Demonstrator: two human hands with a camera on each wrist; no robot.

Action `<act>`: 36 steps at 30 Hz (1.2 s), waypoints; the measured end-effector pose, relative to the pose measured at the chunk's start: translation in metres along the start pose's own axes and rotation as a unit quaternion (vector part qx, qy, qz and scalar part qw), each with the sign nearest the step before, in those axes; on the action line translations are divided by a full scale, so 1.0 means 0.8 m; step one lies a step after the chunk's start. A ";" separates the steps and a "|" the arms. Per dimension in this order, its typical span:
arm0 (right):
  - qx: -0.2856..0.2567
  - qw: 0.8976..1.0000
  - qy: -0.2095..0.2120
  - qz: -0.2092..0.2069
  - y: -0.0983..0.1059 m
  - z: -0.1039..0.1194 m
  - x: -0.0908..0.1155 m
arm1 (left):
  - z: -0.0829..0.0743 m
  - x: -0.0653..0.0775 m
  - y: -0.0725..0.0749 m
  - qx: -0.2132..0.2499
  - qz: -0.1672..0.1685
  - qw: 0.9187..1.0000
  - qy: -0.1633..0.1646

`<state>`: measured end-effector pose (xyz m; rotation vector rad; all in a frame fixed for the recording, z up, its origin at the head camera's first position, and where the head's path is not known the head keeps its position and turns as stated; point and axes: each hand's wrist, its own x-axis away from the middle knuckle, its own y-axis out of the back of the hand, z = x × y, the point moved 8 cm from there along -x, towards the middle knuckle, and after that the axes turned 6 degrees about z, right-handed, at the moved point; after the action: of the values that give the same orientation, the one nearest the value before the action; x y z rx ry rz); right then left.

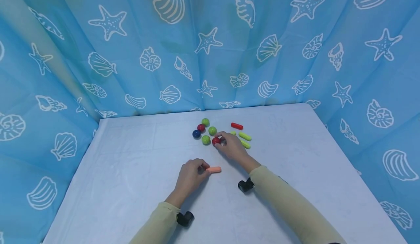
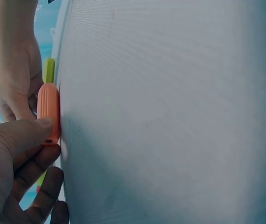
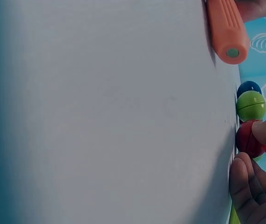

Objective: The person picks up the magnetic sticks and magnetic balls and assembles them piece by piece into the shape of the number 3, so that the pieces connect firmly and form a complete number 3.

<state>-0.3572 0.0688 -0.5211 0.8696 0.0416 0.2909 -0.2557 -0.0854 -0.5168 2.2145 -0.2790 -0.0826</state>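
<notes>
My left hand pinches one end of a short orange grooved rod between thumb and fingers. The rod lies level at the table surface, its other end pointing right. In the right wrist view, the free end of the orange rod shows a small round greenish inset. Farther forward, my right hand holds a glossy red ball between thumb and fingers. Beside that ball are a green ball and another green ball. Whether the red ball touches the table cannot be told.
Left of the right hand are a dark blue ball, a second red ball and a farther green ball. Beyond that hand lie a red rod and yellow-green rods. A blue shell-print curtain borders the white-covered table.
</notes>
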 end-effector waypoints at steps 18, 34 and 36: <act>-0.004 1.000 -0.005 0.019 0.003 -0.002 0.020 | 0.001 0.001 -0.001 0.007 0.002 1.000 -0.001; -0.004 0.999 -0.001 0.039 0.003 -0.012 0.038 | 0.004 0.000 -0.003 0.010 0.003 1.000 -0.001; -0.008 0.999 0.005 0.041 0.004 -0.012 0.042 | 0.004 0.000 -0.003 0.012 0.001 1.000 -0.002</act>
<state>-0.3274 0.0870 -0.5223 0.8551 0.0140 0.3719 -0.2558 -0.0867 -0.5208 2.2388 -0.2858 -0.0832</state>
